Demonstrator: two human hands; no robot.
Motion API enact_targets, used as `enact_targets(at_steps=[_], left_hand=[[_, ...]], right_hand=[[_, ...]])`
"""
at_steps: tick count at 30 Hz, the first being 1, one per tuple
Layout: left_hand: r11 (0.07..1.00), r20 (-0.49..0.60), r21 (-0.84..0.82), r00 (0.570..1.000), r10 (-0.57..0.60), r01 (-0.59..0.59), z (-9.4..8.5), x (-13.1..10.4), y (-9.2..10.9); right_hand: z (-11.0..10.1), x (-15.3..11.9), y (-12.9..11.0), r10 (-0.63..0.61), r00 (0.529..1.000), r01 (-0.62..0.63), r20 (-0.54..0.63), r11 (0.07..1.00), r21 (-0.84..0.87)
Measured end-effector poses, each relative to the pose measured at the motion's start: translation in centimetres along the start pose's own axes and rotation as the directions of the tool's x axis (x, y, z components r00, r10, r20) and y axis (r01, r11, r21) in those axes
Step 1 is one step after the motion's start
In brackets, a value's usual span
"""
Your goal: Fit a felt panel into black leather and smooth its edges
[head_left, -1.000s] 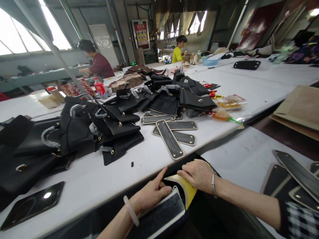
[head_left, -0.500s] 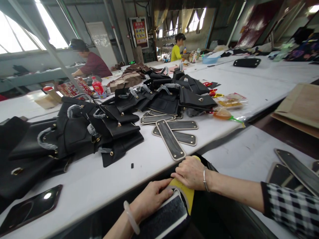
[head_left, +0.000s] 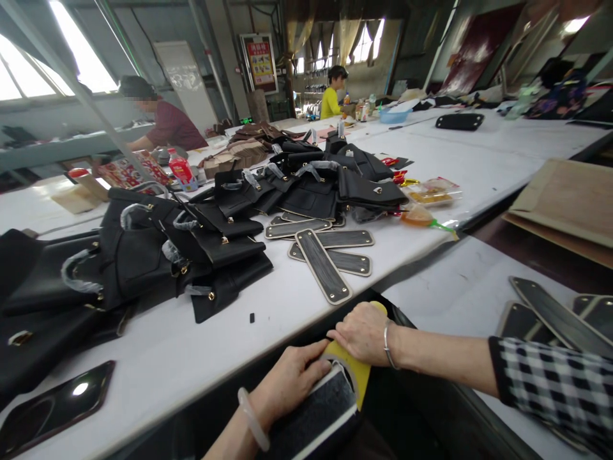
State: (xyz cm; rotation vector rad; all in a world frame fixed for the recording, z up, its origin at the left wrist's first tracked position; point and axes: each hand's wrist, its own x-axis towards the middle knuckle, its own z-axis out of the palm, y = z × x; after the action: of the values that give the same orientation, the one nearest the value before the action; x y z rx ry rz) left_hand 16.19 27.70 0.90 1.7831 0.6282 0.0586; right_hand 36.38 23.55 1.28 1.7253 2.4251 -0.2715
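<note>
At the table's front edge, my left hand (head_left: 294,377) rests over a black leather piece with white edging (head_left: 318,412), thumb and fingers gripping its upper end. Against that end lies a curved yellow piece (head_left: 360,377) whose exact kind I cannot make out. My right hand (head_left: 360,332) is closed around the yellow piece, fingers bent over its top. The two hands nearly touch. Just beyond them lies a dark panel with pale edging and metal studs (head_left: 324,265), on top of several like it. The lower part of the black leather piece is dark and partly out of view.
Black handbags (head_left: 138,249) with wrapped handles are heaped across the white table (head_left: 191,358). A phone (head_left: 57,402) lies at the near left. More studded panels (head_left: 565,313) and a brown carton (head_left: 569,201) are on the right. Two people work farther back.
The view has turned slightly right, so the table's contents sit a little farther left. Both hands keep nearly the same grip and place.
</note>
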Motion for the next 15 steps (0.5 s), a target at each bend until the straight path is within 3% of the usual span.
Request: enact_targets(at_steps=[15], left_hand=[[0.995, -0.037, 0.084, 0.997, 0.063, -0.06, 0.3, -0.21, -0.11]], right_hand=[[0.1, -0.69, -0.98, 0.061, 0.998, -0.062, 0.027, 0.998, 0.009]])
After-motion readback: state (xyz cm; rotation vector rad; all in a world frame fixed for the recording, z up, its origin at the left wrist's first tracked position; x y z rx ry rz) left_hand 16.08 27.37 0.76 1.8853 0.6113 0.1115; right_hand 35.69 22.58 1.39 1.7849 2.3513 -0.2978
